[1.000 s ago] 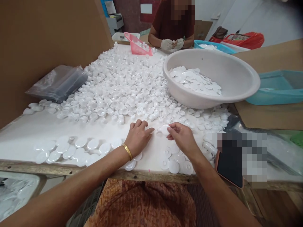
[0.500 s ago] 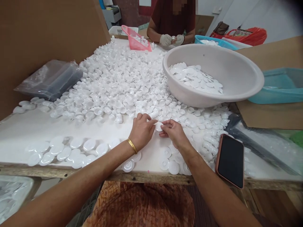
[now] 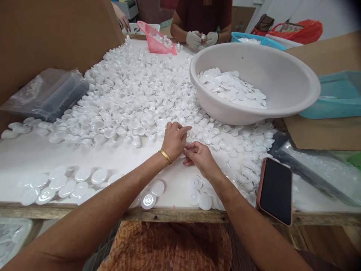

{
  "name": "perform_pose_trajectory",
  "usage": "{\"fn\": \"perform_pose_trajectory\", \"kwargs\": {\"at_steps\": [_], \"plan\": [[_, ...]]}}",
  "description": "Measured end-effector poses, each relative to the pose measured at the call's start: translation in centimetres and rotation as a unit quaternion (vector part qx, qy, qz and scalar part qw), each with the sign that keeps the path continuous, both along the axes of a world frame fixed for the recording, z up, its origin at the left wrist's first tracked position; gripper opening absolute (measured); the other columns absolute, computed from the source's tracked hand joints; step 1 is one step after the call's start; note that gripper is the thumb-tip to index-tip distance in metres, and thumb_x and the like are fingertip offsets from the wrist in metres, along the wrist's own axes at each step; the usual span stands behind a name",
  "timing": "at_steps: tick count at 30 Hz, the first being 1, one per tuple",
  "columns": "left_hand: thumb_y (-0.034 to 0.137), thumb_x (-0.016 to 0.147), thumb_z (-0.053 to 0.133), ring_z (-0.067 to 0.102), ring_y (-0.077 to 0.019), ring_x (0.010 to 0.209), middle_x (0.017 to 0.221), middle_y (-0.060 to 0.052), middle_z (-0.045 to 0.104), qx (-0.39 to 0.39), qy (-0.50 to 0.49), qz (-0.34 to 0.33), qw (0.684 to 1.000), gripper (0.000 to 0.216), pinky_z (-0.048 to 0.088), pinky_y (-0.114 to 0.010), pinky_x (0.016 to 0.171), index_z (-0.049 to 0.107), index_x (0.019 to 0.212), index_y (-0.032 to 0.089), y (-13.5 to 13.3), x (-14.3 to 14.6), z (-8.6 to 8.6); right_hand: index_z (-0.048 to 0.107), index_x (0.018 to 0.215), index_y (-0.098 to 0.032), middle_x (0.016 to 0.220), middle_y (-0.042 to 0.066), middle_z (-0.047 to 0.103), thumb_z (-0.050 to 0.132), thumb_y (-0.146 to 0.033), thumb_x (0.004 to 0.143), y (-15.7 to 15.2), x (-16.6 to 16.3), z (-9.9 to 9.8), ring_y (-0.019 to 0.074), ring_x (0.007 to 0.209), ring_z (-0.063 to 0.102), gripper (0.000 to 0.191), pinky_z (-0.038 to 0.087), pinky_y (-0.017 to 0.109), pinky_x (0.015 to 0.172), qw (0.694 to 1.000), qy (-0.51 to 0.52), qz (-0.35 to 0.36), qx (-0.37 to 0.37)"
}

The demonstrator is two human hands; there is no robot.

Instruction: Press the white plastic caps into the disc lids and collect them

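Note:
My left hand (image 3: 174,140), with a gold bangle on the wrist, reaches into the near edge of a big heap of small white plastic cups (image 3: 135,98), its fingers curled as if pinching one. My right hand (image 3: 199,157) lies just beside it, fingers closed on a small white piece that is mostly hidden. Flat white discs (image 3: 64,184) lie in a row along the near table edge on the left, and a few more discs (image 3: 201,195) sit below my right wrist.
A large white basin (image 3: 282,67) holding white discs stands at right. A phone (image 3: 275,190) lies by the near edge. Clear plastic bags (image 3: 47,94) lie at left. Across the table a person with gloved hands (image 3: 201,37) works beside a pink basket (image 3: 158,37).
Both my hands have moved away from me, toward the heap's edge. The white disc seen in my right fingers a second ago is now hidden between the hands.

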State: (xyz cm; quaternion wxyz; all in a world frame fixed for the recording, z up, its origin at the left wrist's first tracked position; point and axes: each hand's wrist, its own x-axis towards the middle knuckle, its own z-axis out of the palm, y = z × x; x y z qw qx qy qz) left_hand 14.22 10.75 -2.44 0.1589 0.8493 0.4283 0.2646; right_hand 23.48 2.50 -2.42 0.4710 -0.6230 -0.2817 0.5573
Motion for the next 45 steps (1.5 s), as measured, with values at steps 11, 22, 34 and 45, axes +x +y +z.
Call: {"fn": "perform_pose_trajectory", "kwargs": {"at_steps": [11,22,34,45], "plan": [[0.014,0.086,0.037,0.036,-0.0211,0.091,0.095,-0.007,0.051,0.067,0.033,-0.017,0.997,0.037,0.035,-0.035,0.079,0.062,0.110,0.027,-0.4,-0.5,0.0,0.052,0.076,-0.017,0.052,-0.005,0.057,0.062,-0.017,0.072,0.1,-0.4,-0.7,0.0096,0.042,0.058,0.010,0.052,0.021,0.044,1.000,-0.004,0.018,0.009],[0.024,0.082,0.046,0.036,-0.0276,0.100,0.117,-0.010,0.040,0.069,0.179,0.006,0.981,0.057,0.029,-0.042,0.082,0.033,0.135,0.039,-0.8,0.9,-0.1,0.053,0.074,-0.016,0.056,-0.003,0.059,0.048,-0.005,0.074,-0.1,-0.3,-0.4,0.0114,0.050,0.061,0.012,0.056,0.025,0.052,1.000,0.002,0.001,0.002],[0.033,0.089,0.034,0.035,-0.0286,0.114,0.132,-0.009,0.035,0.064,0.193,0.011,0.979,0.048,0.027,-0.048,0.090,0.027,0.136,0.042,-0.9,1.2,-0.4,0.051,0.083,-0.018,0.067,-0.001,0.061,0.042,-0.007,0.076,-0.5,-0.3,-1.0,0.0123,0.057,0.063,0.016,0.057,0.028,0.059,1.000,-0.026,0.016,-0.005],[0.041,0.090,0.035,0.019,-0.0296,0.133,0.143,-0.004,0.029,0.064,0.172,-0.033,0.983,0.046,0.010,-0.056,0.105,0.028,0.136,0.043,0.0,1.2,-1.2,0.044,0.087,-0.019,0.064,-0.003,0.056,0.036,-0.010,0.085,-0.5,-1.3,-1.1,0.0124,0.049,0.062,0.012,0.056,0.028,0.049,0.997,-0.004,0.014,-0.075]]}}
